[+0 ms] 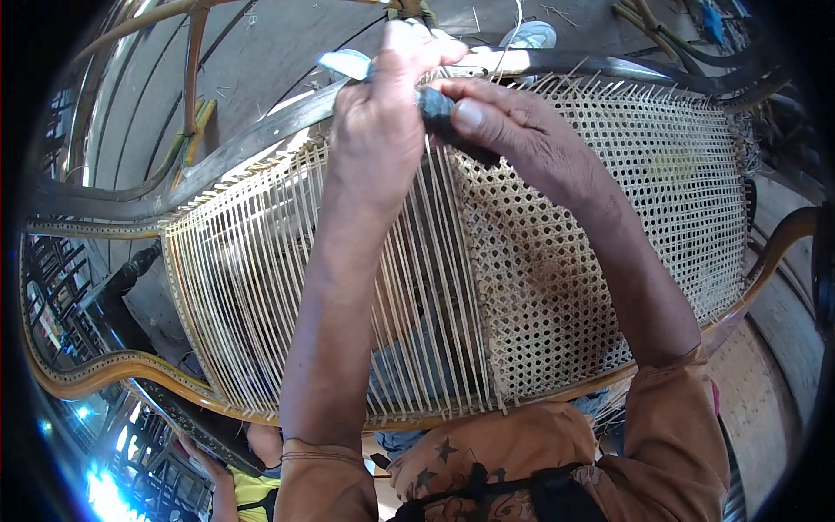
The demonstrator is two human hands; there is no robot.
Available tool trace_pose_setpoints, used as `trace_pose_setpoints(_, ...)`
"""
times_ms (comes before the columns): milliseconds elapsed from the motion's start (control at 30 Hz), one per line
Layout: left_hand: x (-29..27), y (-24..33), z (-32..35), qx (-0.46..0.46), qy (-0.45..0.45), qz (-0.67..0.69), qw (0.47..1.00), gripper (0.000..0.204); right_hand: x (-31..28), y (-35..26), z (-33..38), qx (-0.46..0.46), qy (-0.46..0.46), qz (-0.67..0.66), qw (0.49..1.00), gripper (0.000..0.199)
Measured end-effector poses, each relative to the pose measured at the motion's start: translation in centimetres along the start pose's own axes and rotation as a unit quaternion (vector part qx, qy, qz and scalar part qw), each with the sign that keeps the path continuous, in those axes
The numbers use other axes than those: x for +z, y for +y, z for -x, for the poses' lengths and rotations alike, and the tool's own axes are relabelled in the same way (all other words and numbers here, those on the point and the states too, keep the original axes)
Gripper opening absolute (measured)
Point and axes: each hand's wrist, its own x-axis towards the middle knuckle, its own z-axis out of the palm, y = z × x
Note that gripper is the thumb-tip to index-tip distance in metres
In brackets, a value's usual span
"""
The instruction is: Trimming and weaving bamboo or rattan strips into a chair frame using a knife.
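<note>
A curved wooden seat frame (122,370) lies across my lap, strung with pale cane strands (261,278) on its left half and finished open cane weave (609,191) on its right half. At the frame's far rail, my left hand (378,122) is closed around a thin cane strand near the rim. My right hand (504,122) is beside it, gripping a dark-handled tool (444,117) that points down at the edge of the weave. Both forearms cross over the strands.
A dark bent wooden rail (217,152) runs along the far side of the frame. More bent cane and wood pieces (187,78) lie on the grey floor beyond. A white shoe (529,35) shows at the top. Dark metal grating (61,287) sits at the left.
</note>
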Motion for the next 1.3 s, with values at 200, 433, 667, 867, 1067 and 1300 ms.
trace_pose_setpoints(200, 0.4, -1.9, 0.3, -0.148, 0.031, 0.058, 0.987, 0.072, -1.9, 0.8, 0.2, 0.015, 0.072, 0.116, 0.99, 0.03)
trace_pose_setpoints(433, -0.2, -2.8, 4.5, -0.253, 0.036, -0.151, 0.955, 0.035, -1.1, -0.2, -0.4, -0.117, 0.116, 0.279, 0.946, 0.027)
trace_pose_setpoints(667, 0.4, -6.0, 6.4, -0.1, 0.059, -0.197, 0.974, 0.023, -0.1, -0.4, -2.4, -0.032, 0.035, 0.333, 0.942, 0.024)
trace_pose_setpoints(867, 1.2, -5.7, 6.2, -0.057, 0.065, -0.222, 0.971, 0.018, 0.2, 1.1, -2.6, 0.031, -0.009, 0.39, 0.92, 0.022)
trace_pose_setpoints(1067, 1.1, -5.0, 4.8, -0.107, 0.024, -0.279, 0.954, 0.028, -0.7, 0.3, -2.5, -0.065, 0.033, 0.32, 0.945, 0.028)
trace_pose_setpoints(1300, 2.2, -5.8, 2.5, -0.021, 0.011, -0.47, 0.882, 0.046, -3.1, 1.9, -1.4, -0.15, 0.183, 0.229, 0.944, 0.022)
